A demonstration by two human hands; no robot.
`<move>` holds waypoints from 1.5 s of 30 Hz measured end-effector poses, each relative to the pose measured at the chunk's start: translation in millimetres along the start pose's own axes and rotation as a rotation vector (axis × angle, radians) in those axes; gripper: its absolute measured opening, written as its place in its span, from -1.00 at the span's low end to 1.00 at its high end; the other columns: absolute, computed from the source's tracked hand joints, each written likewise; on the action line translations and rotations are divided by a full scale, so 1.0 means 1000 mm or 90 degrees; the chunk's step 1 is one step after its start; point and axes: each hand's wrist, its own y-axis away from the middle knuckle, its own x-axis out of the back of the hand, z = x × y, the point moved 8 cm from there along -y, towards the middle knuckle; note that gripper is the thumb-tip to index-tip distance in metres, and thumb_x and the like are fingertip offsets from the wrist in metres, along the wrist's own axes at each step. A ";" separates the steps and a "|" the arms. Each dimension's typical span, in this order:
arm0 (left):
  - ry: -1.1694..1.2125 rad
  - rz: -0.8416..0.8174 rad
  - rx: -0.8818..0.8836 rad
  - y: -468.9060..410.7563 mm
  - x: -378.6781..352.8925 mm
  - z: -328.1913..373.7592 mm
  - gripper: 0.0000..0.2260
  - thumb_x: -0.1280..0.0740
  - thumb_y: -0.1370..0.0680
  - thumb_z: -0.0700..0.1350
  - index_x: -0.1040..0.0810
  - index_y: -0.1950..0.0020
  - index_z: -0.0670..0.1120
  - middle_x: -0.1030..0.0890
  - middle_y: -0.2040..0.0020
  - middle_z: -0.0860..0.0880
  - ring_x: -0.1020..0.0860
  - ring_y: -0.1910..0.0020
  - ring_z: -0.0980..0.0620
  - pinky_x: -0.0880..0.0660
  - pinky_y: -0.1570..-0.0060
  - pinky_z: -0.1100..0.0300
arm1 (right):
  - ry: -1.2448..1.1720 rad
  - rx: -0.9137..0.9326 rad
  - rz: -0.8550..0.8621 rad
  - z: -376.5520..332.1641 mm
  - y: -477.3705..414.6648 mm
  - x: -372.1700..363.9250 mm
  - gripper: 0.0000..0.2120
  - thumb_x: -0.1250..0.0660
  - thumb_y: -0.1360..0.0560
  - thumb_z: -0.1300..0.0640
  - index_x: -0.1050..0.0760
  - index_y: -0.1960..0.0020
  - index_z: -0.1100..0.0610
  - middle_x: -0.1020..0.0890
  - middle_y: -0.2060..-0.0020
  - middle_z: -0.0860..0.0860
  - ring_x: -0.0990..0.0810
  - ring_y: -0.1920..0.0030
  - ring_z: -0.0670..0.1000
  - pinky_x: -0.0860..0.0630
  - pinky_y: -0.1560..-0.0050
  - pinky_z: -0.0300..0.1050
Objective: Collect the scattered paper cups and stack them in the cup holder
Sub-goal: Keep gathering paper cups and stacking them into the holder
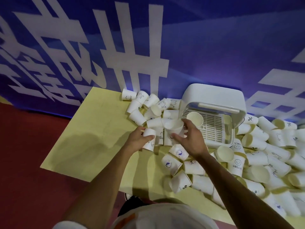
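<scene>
Shirt: my white shirt (pixel 165 215) fills the bottom edge.
Near cups: loose paper cups (pixel 179 179) lie on their sides on the yellow table (pixel 92 129), just in front of me.
Right pile: a heap of cups (pixel 272 162) covers the table's right side, up against the cup holder.
Left hand (pixel 138 138): my fingers are wrapped round 1 upside-down cup (pixel 149 133), thumb on its near side.
Right hand (pixel 193 138): my thumb and fingers curl round 1 open-mouthed cup (pixel 175 127), held beside the cup holder's left edge; it is blurred.
Cup holder (pixel 212 96): a white box with its lid raised over a slotted tray, behind my right hand.
Inside it: 1 upright cup (pixel 195 118) sits at the tray's left end.
Far cups: more cups (pixel 142 103) are scattered along the table's back edge.
Backdrop: a blue banner (pixel 198 38) with white characters, above a red floor (pixel 24 146).
</scene>
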 end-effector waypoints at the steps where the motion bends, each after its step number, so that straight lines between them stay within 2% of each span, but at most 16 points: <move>1: 0.002 0.002 -0.015 -0.001 -0.002 0.011 -0.51 -0.49 -0.48 0.01 -0.43 -0.34 -0.03 -0.56 -0.13 0.00 -0.56 -0.03 0.03 -0.51 0.20 0.21 | -0.034 -0.003 0.037 -0.003 -0.005 0.014 -0.33 -0.51 -0.40 -0.12 -0.35 -0.42 -0.02 -0.56 -0.20 -0.10 -0.54 -0.10 -0.08 -0.57 -0.11 -0.07; 5: -0.001 -0.003 -0.047 -0.002 -0.015 0.039 -0.53 -0.47 -0.50 0.00 -0.42 -0.36 -0.04 -0.53 -0.16 0.02 -0.52 -0.07 0.07 -0.40 0.23 0.34 | -0.104 0.011 0.168 -0.007 -0.020 0.060 -0.38 -0.49 -0.43 -0.10 -0.33 -0.40 -0.04 -0.54 -0.25 -0.09 -0.54 -0.18 -0.05 -0.58 -0.16 0.01; 9: -0.002 -0.012 -0.053 -0.004 -0.023 0.050 -0.53 -0.47 -0.51 0.01 -0.41 -0.36 -0.03 -0.55 -0.18 0.01 -0.52 -0.07 0.09 -0.38 0.21 0.35 | -0.043 -0.024 0.208 0.010 -0.030 0.078 -0.35 -0.44 -0.45 -0.10 -0.28 -0.44 0.03 -0.51 -0.31 0.01 -0.52 -0.23 0.04 -0.55 -0.19 0.06; 12: 0.004 -0.008 -0.051 -0.004 -0.026 0.056 -0.52 -0.46 -0.51 0.00 -0.38 -0.36 0.00 -0.55 -0.17 -0.01 -0.53 -0.08 0.05 -0.44 0.12 0.27 | -0.025 -0.010 0.207 0.017 -0.029 0.079 -0.44 -0.45 -0.44 -0.05 -0.36 -0.36 0.06 -0.56 -0.22 0.02 -0.55 -0.14 0.05 -0.52 -0.07 -0.03; 15: 0.009 -0.010 -0.046 -0.006 -0.029 0.058 -0.50 -0.46 -0.51 -0.01 -0.36 -0.38 0.01 -0.56 -0.20 -0.07 -0.56 -0.15 -0.02 -0.51 -0.14 0.08 | -0.014 0.015 0.193 0.025 -0.028 0.074 -0.48 -0.49 -0.42 -0.03 -0.40 -0.31 0.04 -0.58 -0.14 0.00 -0.55 -0.07 0.02 -0.42 0.02 -0.13; 18: 0.009 0.000 -0.047 -0.003 -0.030 0.064 -0.46 -0.46 -0.48 0.01 -0.35 -0.40 0.02 -0.57 -0.20 -0.07 -0.55 -0.16 -0.03 -0.50 -0.25 -0.03 | 0.007 -0.008 0.169 0.039 -0.030 0.066 -0.42 -0.51 -0.38 0.01 -0.40 -0.33 0.07 -0.55 -0.15 -0.01 -0.53 -0.11 0.03 -0.42 -0.03 -0.11; 20: 0.009 0.001 -0.053 0.003 -0.030 0.071 -0.44 -0.42 -0.46 0.03 -0.34 -0.42 0.03 -0.54 -0.23 -0.05 -0.54 -0.18 -0.02 -0.49 -0.27 -0.05 | 0.048 -0.019 0.161 0.046 -0.031 0.062 -0.37 -0.50 -0.37 0.02 -0.38 -0.37 0.13 -0.52 -0.21 0.07 -0.50 -0.19 0.11 -0.46 -0.13 -0.03; 24: 0.013 0.004 -0.065 0.009 -0.030 0.082 -0.36 -0.33 -0.39 0.12 -0.34 -0.46 0.06 -0.44 -0.34 0.01 -0.47 -0.27 -0.01 -0.43 -0.33 -0.04 | 0.074 0.009 0.206 0.046 -0.022 0.063 -0.45 -0.50 -0.40 0.03 -0.42 -0.31 0.13 -0.52 -0.17 0.11 -0.50 -0.15 0.13 -0.45 -0.12 -0.01; 26: 0.017 0.004 -0.064 0.009 -0.032 0.085 -0.46 -0.32 -0.46 0.09 -0.35 -0.44 0.07 -0.42 -0.32 0.03 -0.46 -0.27 0.00 -0.42 -0.32 0.00 | 0.072 0.006 0.191 0.047 -0.018 0.058 -0.53 -0.44 -0.45 0.02 -0.45 -0.29 0.13 -0.53 -0.15 0.08 -0.53 -0.11 0.10 -0.48 -0.05 -0.04; 29: 0.082 0.002 -0.048 0.002 -0.036 0.084 -0.50 -0.38 -0.42 0.19 -0.40 -0.30 0.07 -0.54 -0.25 -0.01 -0.60 -0.13 0.00 -0.55 -0.21 -0.04 | 0.033 -0.010 0.107 0.045 -0.014 0.043 -0.53 -0.42 -0.47 -0.03 -0.46 -0.31 0.11 -0.55 -0.18 0.02 -0.55 -0.08 -0.01 -0.48 -0.04 -0.11; 32: 0.124 0.008 -0.055 0.001 -0.042 0.093 -0.59 -0.34 -0.52 0.18 -0.42 -0.28 0.01 -0.62 -0.13 -0.02 -0.68 0.04 0.02 -0.64 -0.04 -0.01 | -0.064 -0.033 0.009 0.043 -0.008 0.024 -0.24 -0.52 -0.38 -0.12 -0.31 -0.46 0.06 -0.46 -0.28 -0.05 -0.50 -0.16 -0.08 -0.44 -0.10 -0.19; 35: 0.141 0.006 -0.063 0.002 -0.049 0.101 -0.57 -0.28 -0.52 0.24 -0.43 -0.29 0.04 -0.64 -0.10 0.03 -0.68 0.05 0.02 -0.62 -0.03 -0.01 | -0.118 -0.052 0.011 0.042 -0.004 0.018 -0.04 -0.57 -0.32 -0.16 -0.15 -0.55 0.01 -0.32 -0.38 -0.12 -0.45 -0.24 -0.10 -0.45 -0.19 -0.16; 37: 0.159 -0.010 -0.069 0.003 -0.057 0.106 -0.64 -0.26 -0.60 0.16 -0.42 -0.31 0.01 -0.63 -0.13 0.02 -0.66 0.01 0.02 -0.59 0.10 0.15 | -0.135 -0.056 0.052 0.040 -0.003 0.023 -0.07 -0.56 -0.32 -0.20 -0.18 -0.53 0.02 -0.34 -0.38 -0.12 -0.47 -0.21 -0.12 -0.48 -0.19 -0.14; 40: 0.173 -0.029 -0.080 0.008 -0.063 0.116 -0.71 -0.22 -0.64 0.08 -0.42 -0.31 -0.01 -0.62 -0.15 0.00 -0.64 -0.04 0.03 -0.50 0.31 0.38 | -0.205 -0.061 0.063 0.031 -0.002 0.029 -0.19 -0.51 -0.38 -0.22 -0.24 -0.49 -0.02 -0.46 -0.29 -0.13 -0.54 -0.13 -0.16 -0.52 -0.07 -0.21; 43: 0.163 -0.050 -0.090 0.008 -0.069 0.122 -0.73 -0.22 -0.64 0.08 -0.45 -0.29 0.02 -0.63 -0.15 0.01 -0.65 -0.02 0.06 -0.52 0.20 0.29 | -0.273 -0.075 0.075 0.029 -0.004 0.037 -0.27 -0.49 -0.42 -0.17 -0.26 -0.47 -0.03 -0.52 -0.22 -0.13 -0.57 -0.10 -0.15 -0.57 0.11 -0.32; 45: 0.152 -0.064 -0.094 0.008 -0.072 0.124 -0.74 -0.23 -0.64 0.09 -0.47 -0.28 0.03 -0.65 -0.13 0.01 -0.66 -0.01 0.07 -0.53 0.15 0.26 | -0.289 -0.087 0.098 0.031 -0.007 0.042 -0.29 -0.47 -0.43 -0.20 -0.27 -0.46 -0.05 -0.53 -0.23 -0.12 -0.58 -0.12 -0.10 -0.61 0.03 -0.23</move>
